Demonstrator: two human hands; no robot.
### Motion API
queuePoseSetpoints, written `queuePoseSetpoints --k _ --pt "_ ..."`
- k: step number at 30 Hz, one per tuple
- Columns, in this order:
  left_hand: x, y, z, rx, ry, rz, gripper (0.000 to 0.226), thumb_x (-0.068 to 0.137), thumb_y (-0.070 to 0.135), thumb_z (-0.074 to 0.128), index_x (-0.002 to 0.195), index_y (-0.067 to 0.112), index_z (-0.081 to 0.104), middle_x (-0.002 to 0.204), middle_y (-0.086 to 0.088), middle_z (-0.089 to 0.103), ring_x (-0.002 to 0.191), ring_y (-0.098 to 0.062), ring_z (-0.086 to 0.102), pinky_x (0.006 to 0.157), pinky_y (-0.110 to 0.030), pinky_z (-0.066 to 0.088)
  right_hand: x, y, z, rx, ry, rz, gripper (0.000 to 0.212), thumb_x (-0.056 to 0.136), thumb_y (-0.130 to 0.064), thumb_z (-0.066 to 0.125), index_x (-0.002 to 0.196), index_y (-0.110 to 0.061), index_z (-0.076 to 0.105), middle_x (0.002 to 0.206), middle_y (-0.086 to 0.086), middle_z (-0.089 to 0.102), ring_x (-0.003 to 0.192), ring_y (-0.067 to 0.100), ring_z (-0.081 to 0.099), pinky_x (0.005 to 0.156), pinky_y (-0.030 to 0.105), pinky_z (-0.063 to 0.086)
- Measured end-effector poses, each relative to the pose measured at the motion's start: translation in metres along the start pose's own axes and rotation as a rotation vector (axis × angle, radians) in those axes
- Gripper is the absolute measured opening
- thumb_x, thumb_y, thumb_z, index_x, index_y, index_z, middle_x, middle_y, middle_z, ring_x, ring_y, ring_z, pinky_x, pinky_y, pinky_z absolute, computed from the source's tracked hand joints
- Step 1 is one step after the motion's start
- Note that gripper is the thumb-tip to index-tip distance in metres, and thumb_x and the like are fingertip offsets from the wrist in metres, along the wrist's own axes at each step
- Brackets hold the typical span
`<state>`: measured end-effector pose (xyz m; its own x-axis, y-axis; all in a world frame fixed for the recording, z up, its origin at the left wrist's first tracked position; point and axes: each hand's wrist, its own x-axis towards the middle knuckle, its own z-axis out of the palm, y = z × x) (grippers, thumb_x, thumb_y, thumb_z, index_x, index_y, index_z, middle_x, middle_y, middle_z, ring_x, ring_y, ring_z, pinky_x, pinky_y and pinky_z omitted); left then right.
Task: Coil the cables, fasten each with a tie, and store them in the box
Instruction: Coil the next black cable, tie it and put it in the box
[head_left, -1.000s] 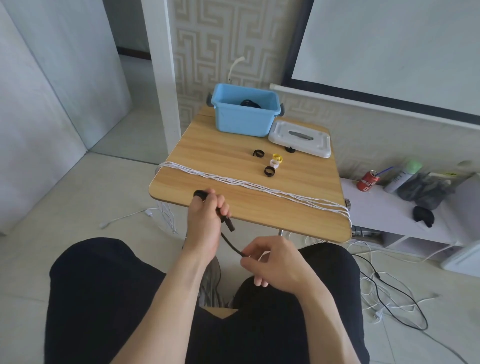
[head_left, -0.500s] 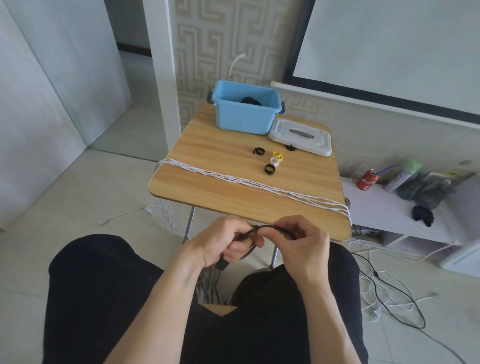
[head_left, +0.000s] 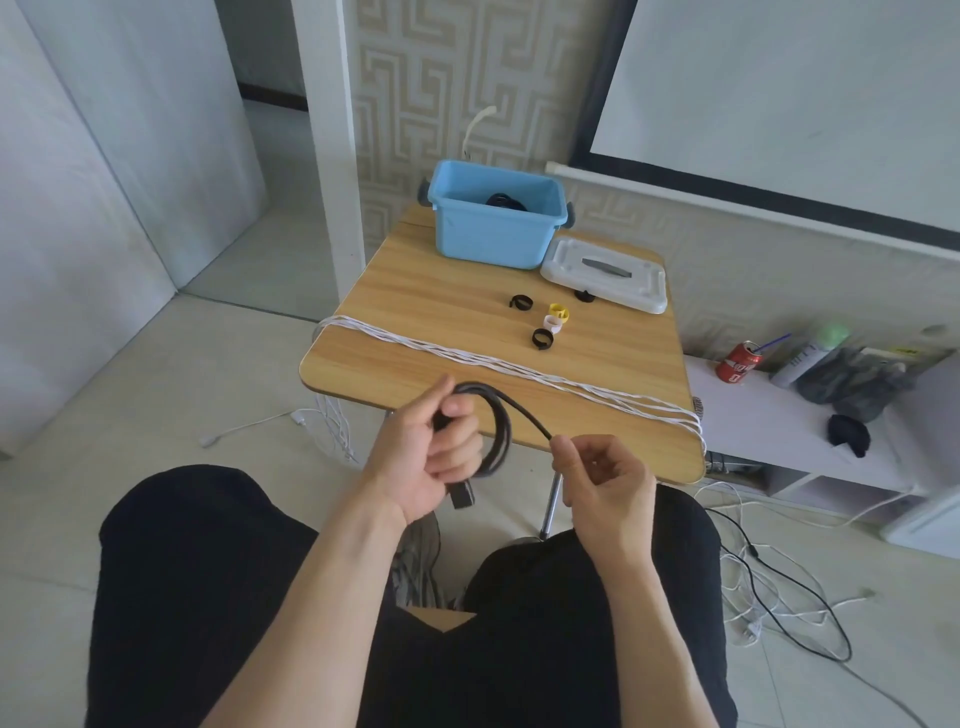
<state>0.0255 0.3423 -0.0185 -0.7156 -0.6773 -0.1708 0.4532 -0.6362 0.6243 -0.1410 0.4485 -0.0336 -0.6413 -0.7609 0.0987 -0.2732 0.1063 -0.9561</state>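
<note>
Two hands at the table's near edge | left hand grips coiled black cable, plug hanging below | right hand pinches its free strand | blue box far side of table

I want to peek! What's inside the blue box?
Something dark, likely a coiled cable, shows just above the blue box's front wall. That wall hides the bottom, so anything else in there can't be seen.
</note>
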Motion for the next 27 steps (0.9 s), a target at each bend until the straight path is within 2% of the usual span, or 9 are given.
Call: queuePoseSetpoints --k 5,9,12,14,17,20,23,25,27 --pt "0.004 0.005 -0.004 -0.300 0.176 0.223 0.049 0.108 0.044 0.024 0.076 0.017 0.050 0.055 0.008 0.028 0.043 -0.008 0.024 0.043 -0.022 0.022 -0.002 0.006 0.000 -0.117 -0.202 0.039 0.009 0.091 -0.035 0.073 0.089 -0.026 0.073 0.075 -0.005 0.073 0.061 0.014 0.063 0.057 0.023 0.051" --pt "0.004 0.010 -0.011 -0.340 0.287 0.326 0.036 0.110 0.032 0.026 0.085 0.016 0.047 0.066 0.005 0.033 0.053 -0.012 0.029 0.057 -0.025 0.030 -0.007 0.005 0.002 -0.241 -0.415 0.062 0.009 0.097 -0.031 0.066 0.103 -0.029 0.072 0.075 -0.003 0.073 0.053 0.006 0.059 0.056 0.022 0.049" --pt "0.004 0.011 -0.016 -0.341 0.355 0.368 0.031 0.110 0.025 0.028 0.087 0.016 0.046 0.069 0.004 0.039 0.057 -0.014 0.034 0.065 -0.028 0.032 -0.008 -0.001 0.002 -0.223 -0.540 0.160 0.014 0.098 -0.031 0.063 0.112 -0.027 0.065 0.075 0.003 0.074 0.050 0.019 0.067 0.058 0.028 0.057" --pt "0.004 0.012 -0.020 -0.320 0.419 0.416 0.030 0.110 0.023 0.029 0.087 0.015 0.046 0.070 0.003 0.043 0.059 -0.014 0.038 0.068 -0.029 0.035 -0.007 -0.002 0.000 -0.280 -0.583 0.206 0.015 0.099 -0.035 0.061 0.103 -0.022 0.064 0.069 0.005 0.073 0.048 0.019 0.065 0.055 0.028 0.054" --pt "0.006 0.015 -0.028 -0.246 0.550 0.487 0.028 0.109 0.020 0.035 0.085 0.015 0.047 0.070 0.003 0.046 0.059 -0.013 0.042 0.069 -0.029 0.038 -0.006 0.000 -0.003 -0.427 -0.557 0.162 0.028 0.098 -0.042 0.061 0.084 -0.020 0.071 0.059 -0.002 0.066 0.044 0.004 0.053 0.054 0.022 0.046" --pt "0.007 0.007 -0.030 0.034 0.712 0.506 0.023 0.107 0.017 0.046 0.085 0.013 0.052 0.070 0.002 0.051 0.059 -0.013 0.048 0.070 -0.029 0.045 -0.007 -0.008 -0.004 -0.439 -0.695 0.095 0.026 0.096 -0.040 0.064 0.079 -0.025 0.077 0.059 -0.007 0.063 0.051 0.001 0.051 0.056 0.016 0.044" --pt "0.005 -0.005 -0.024 0.671 0.835 0.358 0.026 0.104 0.024 0.053 0.083 0.008 0.059 0.071 -0.001 0.061 0.062 -0.013 0.057 0.063 -0.024 0.048 -0.009 -0.019 -0.004 -0.450 -0.864 0.042 0.018 0.091 -0.035 0.071 0.076 -0.027 0.078 0.066 -0.012 0.070 0.060 0.003 0.061 0.059 0.018 0.049" --pt "0.002 -0.010 -0.021 0.960 0.728 0.152 0.026 0.103 0.026 0.054 0.087 0.008 0.063 0.075 -0.001 0.064 0.068 -0.014 0.061 0.061 -0.022 0.043 -0.009 -0.021 -0.006 -0.427 -0.777 -0.052 0.013 0.089 -0.029 0.073 0.080 -0.024 0.080 0.076 -0.011 0.074 0.069 0.008 0.067 0.064 0.025 0.056" --pt "0.000 -0.012 -0.021 1.077 0.516 -0.075 0.022 0.103 0.028 0.054 0.095 0.010 0.065 0.080 0.000 0.066 0.071 -0.013 0.062 0.064 -0.021 0.046 -0.008 -0.021 -0.009 -0.343 -0.547 -0.127 0.008 0.088 -0.023 0.075 0.083 -0.024 0.081 0.080 -0.013 0.074 0.074 0.008 0.068 0.067 0.027 0.056"
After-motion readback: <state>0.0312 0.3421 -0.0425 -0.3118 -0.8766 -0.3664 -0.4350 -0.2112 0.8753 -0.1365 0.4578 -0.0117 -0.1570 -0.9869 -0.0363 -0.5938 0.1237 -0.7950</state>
